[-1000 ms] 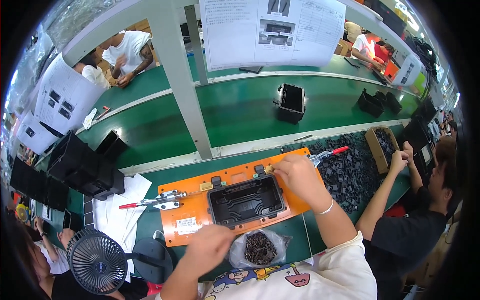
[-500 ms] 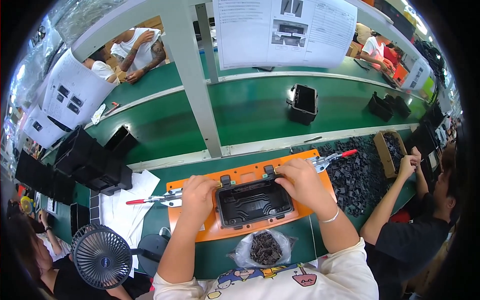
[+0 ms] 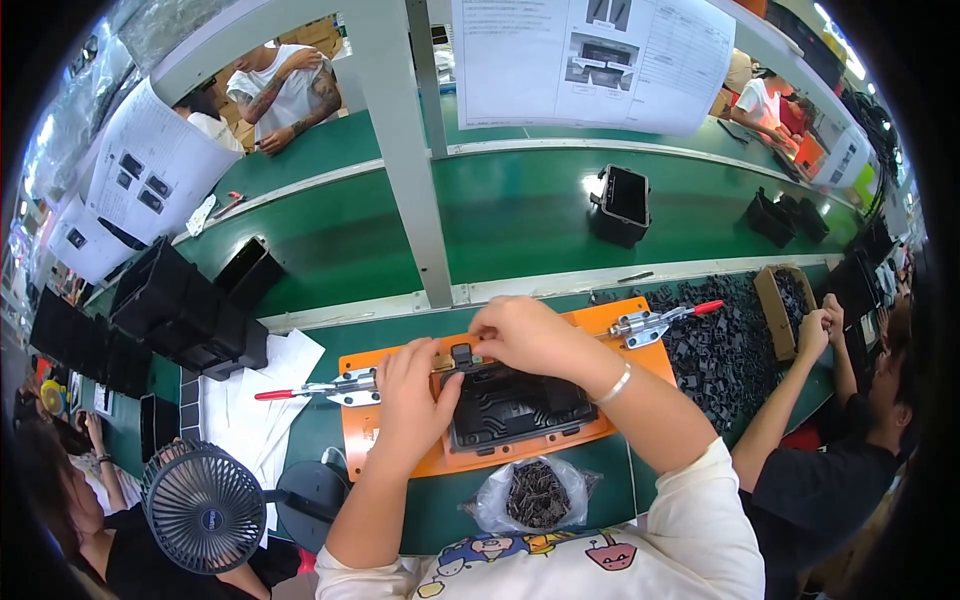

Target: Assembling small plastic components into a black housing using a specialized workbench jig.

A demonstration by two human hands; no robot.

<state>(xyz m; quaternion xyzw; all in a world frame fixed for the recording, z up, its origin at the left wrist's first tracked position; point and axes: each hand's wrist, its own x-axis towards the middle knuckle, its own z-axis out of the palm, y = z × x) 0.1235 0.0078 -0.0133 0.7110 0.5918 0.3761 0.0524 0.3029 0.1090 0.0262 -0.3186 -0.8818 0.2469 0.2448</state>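
Observation:
A black plastic box (image 3: 520, 418) lies in an orange fixture plate (image 3: 352, 428), its hollow inside facing up. A small black latch (image 3: 461, 354) stands at its far edge. My left hand (image 3: 413, 390) is beside the latch's left side, fingers stretched out and thumb apart, resting at the box's rim. On the latch's right side my right hand (image 3: 525, 335) has bent fingers pinched together; what they hold is hidden. That hand and forearm cover the box's far right edge.
Red-handled toggle clamps (image 3: 660, 322) flank the fixture. A bag of small dark pins (image 3: 538, 495) lies in front. Loose black parts (image 3: 720, 350) cover the right side, beside a co-worker's hands (image 3: 825, 322). A fan (image 3: 208, 510) and stacked black boxes (image 3: 185, 310) stand left.
My right hand has moved left from the right latch to the left one, which both hands now flank. My left hand has shifted slightly right, its thumb now spread. The view has shifted slightly.

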